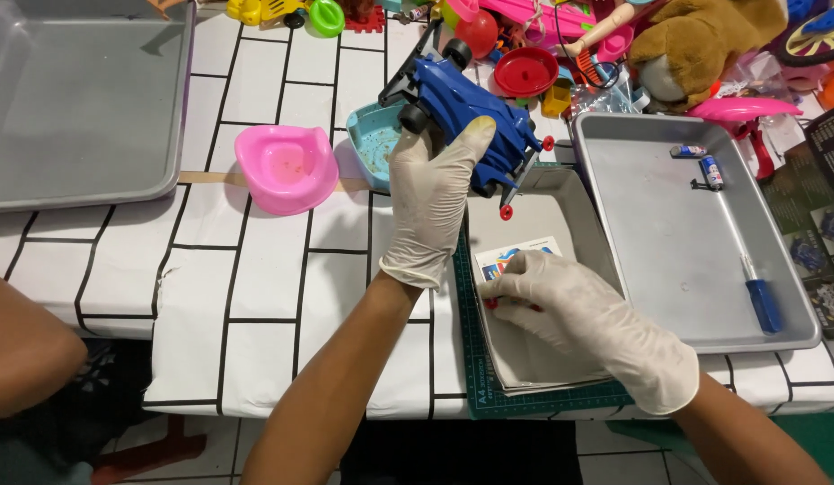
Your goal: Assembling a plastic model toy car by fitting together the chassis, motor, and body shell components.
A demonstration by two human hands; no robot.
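Gripping blue toy car (471,112) w/ left hand (430,202), right hand (560,301) pinching colourful sticker sheet (516,260) on grey card.

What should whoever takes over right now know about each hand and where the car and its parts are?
Left hand: gloved, holds the blue toy car up over the table, wheels on.
Right hand: gloved, fingers press on a small red part beside the sticker sheet in the shallow grey box on the green mat.
Metal tray to the right: screwdriver and two batteries.
Done: car lifted, batteries out in the tray.
Left: cannot tell; the red part is not yet picked up.
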